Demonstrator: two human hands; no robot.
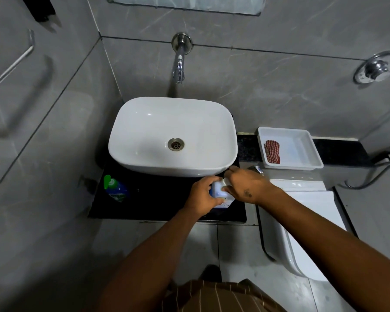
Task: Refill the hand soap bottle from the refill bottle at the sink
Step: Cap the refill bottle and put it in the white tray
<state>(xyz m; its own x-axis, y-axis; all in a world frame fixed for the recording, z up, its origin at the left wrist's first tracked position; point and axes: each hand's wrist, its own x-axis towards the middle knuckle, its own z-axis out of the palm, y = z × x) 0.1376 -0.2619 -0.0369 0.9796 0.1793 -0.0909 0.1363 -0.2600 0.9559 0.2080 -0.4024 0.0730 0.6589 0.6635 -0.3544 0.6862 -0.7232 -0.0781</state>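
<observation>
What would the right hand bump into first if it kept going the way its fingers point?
Probably the white sink: the right hand points up-left over the refill bottle, toward the basin's front edge. Depth is unclear.

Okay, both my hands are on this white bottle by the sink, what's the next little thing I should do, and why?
Probably twist the cap off. Your left hand steadies the white bottle on the dark counter, and your right hand is at its top, so it looks not yet opened. The green-pump soap bottle waits to the left, pump on.
</observation>
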